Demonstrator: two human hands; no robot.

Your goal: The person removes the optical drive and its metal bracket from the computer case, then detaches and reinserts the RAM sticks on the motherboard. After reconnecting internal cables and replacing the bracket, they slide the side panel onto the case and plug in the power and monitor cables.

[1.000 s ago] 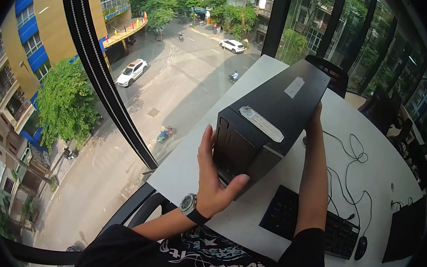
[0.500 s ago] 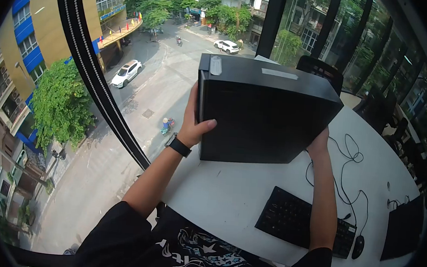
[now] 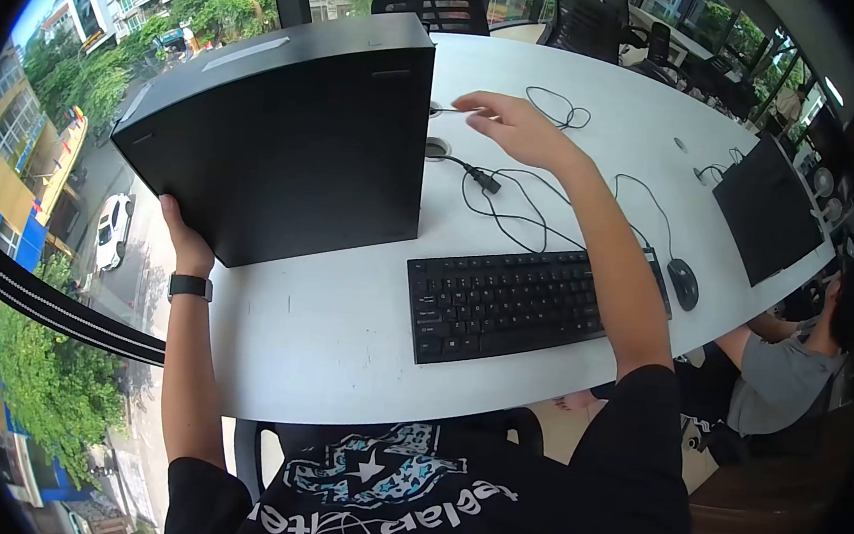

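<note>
Glass on your far left looks down on a street with a white car and green trees. Your left hand presses against the lower left corner of the computer case; its fingers run out of sight behind the box, so you cannot tell how they close. The case is a plain matte black box with a pale label strip on top. It sits at the left end of the white desk with its broad side turned to you.

Right of the case, loose black cables loop over the desk. Your right hand hovers over them with fingers spread and loose, gripping nothing you can make out. A black keyboard lies nearer you, with a mouse just beside its right end. Farther right lies a dark flat monitor. Office chairs line the far side, and another person sits at the right edge.
</note>
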